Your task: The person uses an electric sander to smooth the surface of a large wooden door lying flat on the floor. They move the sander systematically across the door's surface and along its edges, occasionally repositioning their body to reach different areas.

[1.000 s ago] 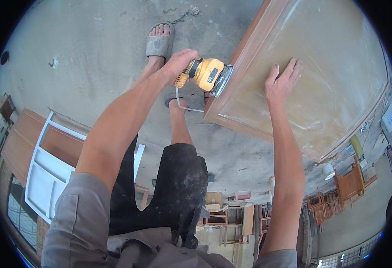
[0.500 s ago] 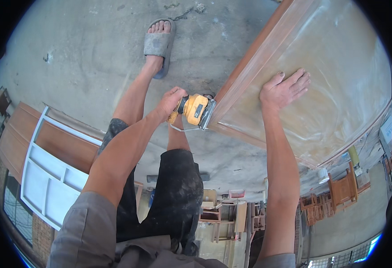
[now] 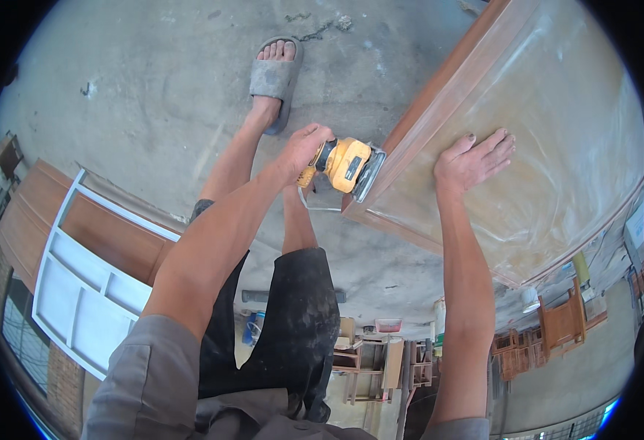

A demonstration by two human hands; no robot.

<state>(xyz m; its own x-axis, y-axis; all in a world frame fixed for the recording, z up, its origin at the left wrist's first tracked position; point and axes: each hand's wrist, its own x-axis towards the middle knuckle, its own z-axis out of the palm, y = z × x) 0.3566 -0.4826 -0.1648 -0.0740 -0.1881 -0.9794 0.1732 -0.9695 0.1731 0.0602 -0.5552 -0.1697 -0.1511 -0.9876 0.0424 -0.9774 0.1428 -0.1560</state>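
Visibly, the yellow sander (image 3: 342, 163) bears a dark label (image 3: 353, 169).

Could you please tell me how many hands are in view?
2: the left hand grips the yellow sander at the edge of the wooden panel, and the right hand rests on its broad face. No others show.
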